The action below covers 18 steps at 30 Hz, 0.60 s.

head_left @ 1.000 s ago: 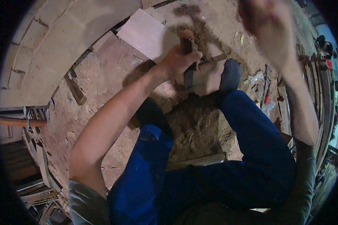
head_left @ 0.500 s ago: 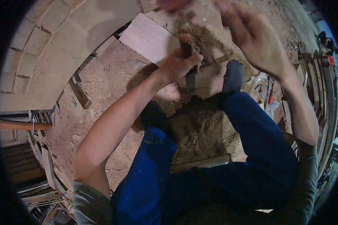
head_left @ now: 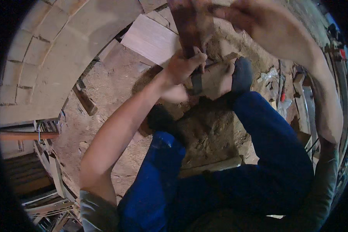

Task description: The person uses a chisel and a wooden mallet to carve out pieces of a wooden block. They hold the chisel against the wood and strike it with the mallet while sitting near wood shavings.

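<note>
My left hand (head_left: 181,67) is closed around a chisel, whose flat dark blade (head_left: 196,83) points down at a piece of wood (head_left: 216,81) between my feet. Over the top of the chisel's handle is a brown wooden mallet (head_left: 189,23), smeared by motion, and it hides the handle's end. My right hand (head_left: 251,19), at the upper edge, is wrapped round the mallet's handle. Whether the mallet touches the chisel I cannot tell.
A pale flat board (head_left: 150,38) lies beyond my left hand. My dark shoe (head_left: 241,75) rests against the wood's right end. Wood scraps and a red-handled tool (head_left: 283,96) lie to the right. Stacked timber (head_left: 31,170) stands at the lower left.
The mallet has come down from the top edge to the chisel's handle. My right arm has shifted a little to the right; my left hand keeps its grip on the chisel.
</note>
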### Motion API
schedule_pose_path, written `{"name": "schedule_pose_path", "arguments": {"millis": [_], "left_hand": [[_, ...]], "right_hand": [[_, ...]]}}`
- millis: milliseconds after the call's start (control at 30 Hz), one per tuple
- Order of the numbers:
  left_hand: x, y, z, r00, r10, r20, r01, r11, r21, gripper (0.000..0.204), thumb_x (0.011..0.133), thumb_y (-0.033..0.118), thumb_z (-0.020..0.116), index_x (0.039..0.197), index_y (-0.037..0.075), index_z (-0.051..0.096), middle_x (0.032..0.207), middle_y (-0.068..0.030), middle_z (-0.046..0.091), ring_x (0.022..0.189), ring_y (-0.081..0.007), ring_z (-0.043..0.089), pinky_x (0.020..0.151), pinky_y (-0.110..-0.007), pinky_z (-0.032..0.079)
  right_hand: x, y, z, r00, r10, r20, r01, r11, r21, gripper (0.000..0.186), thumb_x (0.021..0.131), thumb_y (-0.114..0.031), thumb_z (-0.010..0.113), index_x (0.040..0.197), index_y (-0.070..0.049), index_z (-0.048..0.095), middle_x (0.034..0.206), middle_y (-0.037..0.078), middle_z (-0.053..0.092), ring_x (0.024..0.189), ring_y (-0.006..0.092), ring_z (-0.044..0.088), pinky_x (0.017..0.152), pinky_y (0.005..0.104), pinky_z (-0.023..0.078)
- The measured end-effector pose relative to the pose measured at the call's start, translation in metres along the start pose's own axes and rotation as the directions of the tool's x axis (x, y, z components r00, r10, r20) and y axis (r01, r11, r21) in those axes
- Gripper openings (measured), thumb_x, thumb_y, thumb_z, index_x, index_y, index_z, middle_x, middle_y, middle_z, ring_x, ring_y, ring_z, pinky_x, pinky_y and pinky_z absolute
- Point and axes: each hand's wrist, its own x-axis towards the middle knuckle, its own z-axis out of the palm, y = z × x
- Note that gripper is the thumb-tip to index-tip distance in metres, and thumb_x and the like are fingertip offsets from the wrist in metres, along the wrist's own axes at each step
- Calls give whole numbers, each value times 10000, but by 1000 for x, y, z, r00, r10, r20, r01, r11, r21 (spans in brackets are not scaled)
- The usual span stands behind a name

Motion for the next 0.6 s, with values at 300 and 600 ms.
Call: {"name": "schedule_pose_path", "arguments": {"millis": [300, 600], "left_hand": [[2, 3, 2, 998, 58, 34, -61, 995, 84, 244, 892, 292, 639, 846, 60, 582, 739, -23, 617, 748, -116, 592, 696, -299, 481], [4, 7, 11, 999, -52, 13, 53, 996, -65, 109, 909, 131, 585, 916, 61, 503, 755, -57, 568, 759, -164, 603, 691, -322, 507]], "right_hand": [[-16, 4, 20, 1000, 12, 16, -10, 994, -107, 399, 964, -375, 505, 1034, -11, 652, 770, 113, 626, 661, 216, 586, 632, 355, 466], [-32, 33, 21, 959, -131, -251, 127, 991, -33, 400, 981, -339, 460, 881, 5, 637, 664, 114, 546, 579, 207, 522, 541, 371, 409]]}}
